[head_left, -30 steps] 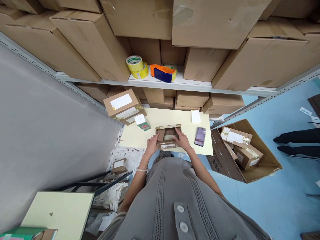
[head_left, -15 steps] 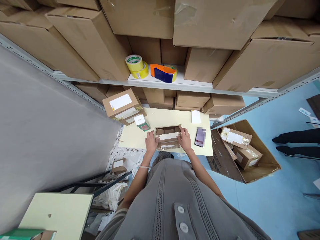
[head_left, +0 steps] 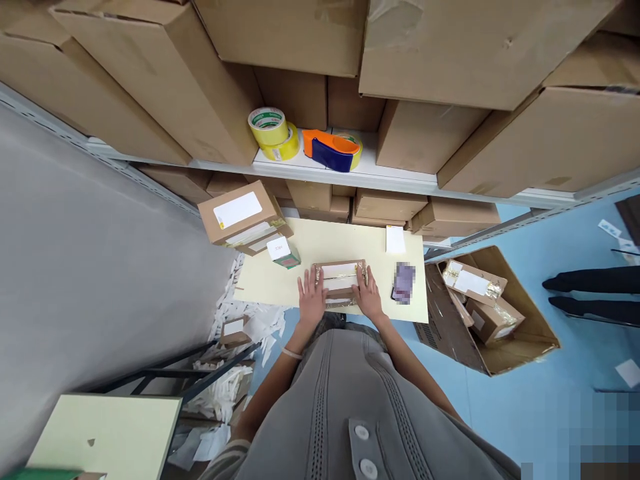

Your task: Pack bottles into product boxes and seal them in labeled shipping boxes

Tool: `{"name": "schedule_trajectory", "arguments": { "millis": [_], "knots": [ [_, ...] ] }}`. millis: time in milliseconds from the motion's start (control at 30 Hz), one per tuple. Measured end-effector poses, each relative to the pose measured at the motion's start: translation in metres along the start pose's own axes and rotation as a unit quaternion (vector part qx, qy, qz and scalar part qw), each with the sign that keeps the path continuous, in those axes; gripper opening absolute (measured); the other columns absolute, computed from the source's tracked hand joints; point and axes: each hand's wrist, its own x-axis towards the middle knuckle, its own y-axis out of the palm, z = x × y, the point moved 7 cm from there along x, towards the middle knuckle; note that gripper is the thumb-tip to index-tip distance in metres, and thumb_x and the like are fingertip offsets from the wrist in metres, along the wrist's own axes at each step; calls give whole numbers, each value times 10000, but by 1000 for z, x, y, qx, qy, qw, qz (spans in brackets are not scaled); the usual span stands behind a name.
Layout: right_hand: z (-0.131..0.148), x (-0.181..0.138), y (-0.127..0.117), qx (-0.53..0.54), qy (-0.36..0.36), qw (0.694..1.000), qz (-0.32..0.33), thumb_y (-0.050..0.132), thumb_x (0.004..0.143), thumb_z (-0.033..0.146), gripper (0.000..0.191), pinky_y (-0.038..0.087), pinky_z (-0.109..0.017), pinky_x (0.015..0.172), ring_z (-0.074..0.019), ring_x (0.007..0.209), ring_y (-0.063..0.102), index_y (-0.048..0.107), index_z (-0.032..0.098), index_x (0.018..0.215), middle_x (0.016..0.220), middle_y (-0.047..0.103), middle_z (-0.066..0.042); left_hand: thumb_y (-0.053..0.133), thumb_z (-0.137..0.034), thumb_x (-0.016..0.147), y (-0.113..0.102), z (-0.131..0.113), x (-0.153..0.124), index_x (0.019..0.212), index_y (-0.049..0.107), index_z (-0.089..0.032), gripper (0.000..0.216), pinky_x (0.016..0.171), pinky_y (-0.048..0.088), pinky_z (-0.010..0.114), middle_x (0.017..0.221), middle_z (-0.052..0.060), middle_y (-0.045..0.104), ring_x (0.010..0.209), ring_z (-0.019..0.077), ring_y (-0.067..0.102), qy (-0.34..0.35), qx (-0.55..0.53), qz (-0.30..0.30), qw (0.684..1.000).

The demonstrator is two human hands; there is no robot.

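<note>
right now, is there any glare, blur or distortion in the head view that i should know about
Head view: wide-angle stretch in the cartons along the top; small glints on the taped box at the table's near edge; coarse pixel blocks over the phone and lower-right corner; lighting looks fairly even.
</note>
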Motion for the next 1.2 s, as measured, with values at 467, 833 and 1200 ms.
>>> {"name": "schedule_trajectory", "arguments": {
  "millis": [467, 833, 1200],
  "knots": [
    [51, 63, -98, 92, -56, 993, -49, 359, 992, 353, 556, 410, -475, 1068, -278, 1371, 396, 265, 243, 1529, 1498, 362, -150, 357, -45, 895, 31, -12, 20, 1548, 102, -334, 759, 1226, 124, 531, 1599, 24, 229, 1484, 213, 200, 126, 13, 32, 991],
    [174, 250, -237, 47, -205, 946, -248, 310, 1003, 410, 489, 355, -495, 1053, -295, 1268, 451, 378, 185, 1433, 1371, 501, -161, 426, -220, 956, 33, -11, 20, 1541, 211, -305, 629, 1219, 171, 525, 1596, 23, 222, 1469, 248, 257, 150, 80, -37, 985],
    [160, 287, -242, -57, -134, 942, -301, 336, 977, 579, 513, 395, -341, 841, -217, 819, 553, 604, 159, 852, 837, 643, -108, 441, -204, 945, 35, -8, 23, 1528, 265, -311, 619, 1221, 151, 545, 1585, 25, 258, 1477, 251, 226, 142, 56, -45, 987]
  ]
}}
